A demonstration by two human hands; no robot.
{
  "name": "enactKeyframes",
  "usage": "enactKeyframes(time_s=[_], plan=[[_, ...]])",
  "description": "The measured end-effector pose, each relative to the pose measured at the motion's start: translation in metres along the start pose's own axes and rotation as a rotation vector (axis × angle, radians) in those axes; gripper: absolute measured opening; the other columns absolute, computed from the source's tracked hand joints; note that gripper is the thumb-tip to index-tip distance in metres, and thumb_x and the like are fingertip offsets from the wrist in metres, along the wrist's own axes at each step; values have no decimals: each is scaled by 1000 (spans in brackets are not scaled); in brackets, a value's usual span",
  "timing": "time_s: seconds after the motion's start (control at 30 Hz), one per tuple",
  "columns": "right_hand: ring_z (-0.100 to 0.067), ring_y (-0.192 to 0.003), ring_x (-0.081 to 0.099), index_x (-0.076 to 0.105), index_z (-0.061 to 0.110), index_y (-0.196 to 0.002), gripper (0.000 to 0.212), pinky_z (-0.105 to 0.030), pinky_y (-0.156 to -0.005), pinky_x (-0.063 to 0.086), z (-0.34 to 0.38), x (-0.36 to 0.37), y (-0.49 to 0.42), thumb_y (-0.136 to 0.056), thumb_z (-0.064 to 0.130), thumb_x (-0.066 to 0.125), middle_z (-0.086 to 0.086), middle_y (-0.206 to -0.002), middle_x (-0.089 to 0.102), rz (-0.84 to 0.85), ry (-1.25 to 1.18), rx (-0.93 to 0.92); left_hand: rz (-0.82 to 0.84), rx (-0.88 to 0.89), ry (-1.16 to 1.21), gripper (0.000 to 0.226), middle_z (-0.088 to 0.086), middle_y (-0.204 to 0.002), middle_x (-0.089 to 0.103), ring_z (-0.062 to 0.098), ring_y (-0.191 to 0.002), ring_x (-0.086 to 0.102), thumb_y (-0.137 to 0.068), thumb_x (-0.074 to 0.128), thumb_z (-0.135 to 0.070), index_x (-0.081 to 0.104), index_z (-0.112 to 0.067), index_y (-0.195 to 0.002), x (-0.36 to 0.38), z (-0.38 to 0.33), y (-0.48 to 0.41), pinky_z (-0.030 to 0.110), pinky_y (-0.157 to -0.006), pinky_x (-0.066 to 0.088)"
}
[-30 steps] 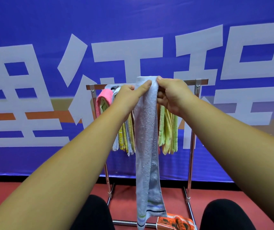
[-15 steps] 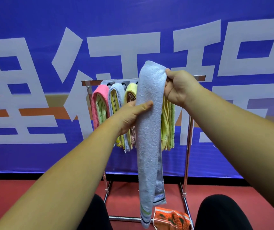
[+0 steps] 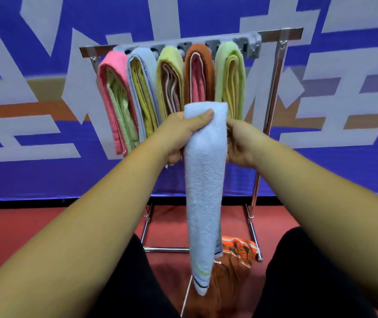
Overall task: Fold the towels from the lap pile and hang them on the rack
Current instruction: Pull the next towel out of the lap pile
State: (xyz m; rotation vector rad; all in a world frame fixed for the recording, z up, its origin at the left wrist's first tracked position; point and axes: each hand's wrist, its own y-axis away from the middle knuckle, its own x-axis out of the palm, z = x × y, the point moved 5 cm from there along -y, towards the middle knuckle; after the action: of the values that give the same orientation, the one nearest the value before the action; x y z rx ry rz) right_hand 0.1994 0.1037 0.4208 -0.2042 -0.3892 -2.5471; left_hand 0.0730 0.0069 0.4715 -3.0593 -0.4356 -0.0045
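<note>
A light blue towel [image 3: 204, 180], folded into a long narrow strip, hangs down in front of me. My left hand [image 3: 181, 131] grips its folded top with the thumb across the front. On the other side, my right hand [image 3: 240, 143] holds the same top end. Behind the towel stands a metal rack [image 3: 272, 88] with several folded towels over its pegs: pink [image 3: 112, 88], blue-grey [image 3: 142, 76], yellow [image 3: 169, 76], brown [image 3: 199, 72] and light green [image 3: 230, 74]. An orange towel [image 3: 227, 269] lies on my lap, between my knees.
A blue banner with large white characters [image 3: 343, 111] covers the wall behind the rack. The floor is red [image 3: 23, 226]. The rack's base bars [image 3: 165, 249] rest on the floor just beyond my knees. My legs in dark trousers [image 3: 309, 271] frame the bottom.
The towel came down from the rack's top to chest height. My left hand moved up from mid-strip to the folded top. The view tilted downward, showing the rack higher up.
</note>
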Motion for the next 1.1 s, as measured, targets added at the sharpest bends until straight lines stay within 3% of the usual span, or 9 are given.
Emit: enactKeyframes(time_s=[0.1, 0.3, 0.4, 0.47, 0.63, 0.77, 0.87, 1.0, 1.1], plan=[[-32, -100, 67, 75, 21, -121, 62, -42, -88, 56, -61, -5, -17, -95, 74, 59, -15, -114, 72, -2, -4, 72, -69, -72, 51, 26, 15, -96, 81, 25, -87, 81, -99, 75, -29, 74, -5, -109, -6, 31, -12, 34, -70, 63], [-22, -121, 73, 76, 27, -128, 80, -51, -116, 48, -127, -2, -22, -81, 89, 59, -3, -127, 77, -14, -33, -22, -223, -194, 112, 32, 14, -97, 82, 24, -90, 81, -96, 80, -31, 73, -5, -112, -30, 94, -47, 38, -76, 66], [-20, -124, 71, 72, 24, -134, 83, -50, -118, 46, -154, -3, -29, -77, 84, 70, -2, -132, 75, 88, -24, 14, -266, -279, 138, 25, 7, -85, 82, 20, -80, 80, -97, 78, -33, 71, -9, -106, -44, 123, -65, 32, -65, 64], [-27, -122, 72, 76, 12, -126, 67, -55, -117, 47, -169, -6, -37, -83, 64, 76, -9, -125, 78, 126, -6, 33, -272, -341, 156, 24, 7, -82, 81, 18, -75, 80, -102, 71, -33, 70, -10, -109, -50, 140, -76, 30, -59, 62], [-32, -114, 75, 75, 3, -119, 31, -52, -108, 55, -176, -4, -56, -98, 25, 72, -15, -116, 79, 98, 31, 46, -114, -433, 341, 42, 16, -106, 80, 26, -97, 79, -112, 49, -40, 70, -5, -121, -46, 176, -90, 38, -76, 66], [-23, -111, 76, 66, 4, -133, 32, -36, -93, 62, -172, -2, -72, -110, 25, 56, -13, -121, 78, 83, -249, 109, 41, -555, 438, 81, 24, -132, 71, 35, -124, 69, -103, 40, -71, 70, -1, -131, -41, 214, -76, 46, -105, 58], [-24, -104, 78, 64, 4, -136, 40, -34, -85, 65, -179, -11, -85, -113, 34, 50, -15, -120, 78, -1, -473, 186, 173, -682, 402, 105, 23, -134, 70, 35, -126, 69, -97, 19, -85, 70, -2, -134, -35, 249, -61, 45, -106, 54], [-35, -128, 68, 55, 1, -149, 51, -50, -108, 55, -188, -24, -104, -113, 36, 46, -24, -141, 65, -155, -635, 232, 299, -629, 339, 92, 16, -138, 70, 31, -130, 66, -100, 18, -81, 59, -14, -147, -16, 263, -66, 45, -108, 53], [-37, -110, 75, 64, -8, -134, 43, -52, -100, 59, -189, -31, -106, -109, 25, 52, -28, -123, 73, -186, -621, 255, 309, -532, 138, 61, 13, -133, 73, 27, -128, 68, -105, 51, -60, 66, -12, -139, -21, 275, -72, 46, -117, 48]])
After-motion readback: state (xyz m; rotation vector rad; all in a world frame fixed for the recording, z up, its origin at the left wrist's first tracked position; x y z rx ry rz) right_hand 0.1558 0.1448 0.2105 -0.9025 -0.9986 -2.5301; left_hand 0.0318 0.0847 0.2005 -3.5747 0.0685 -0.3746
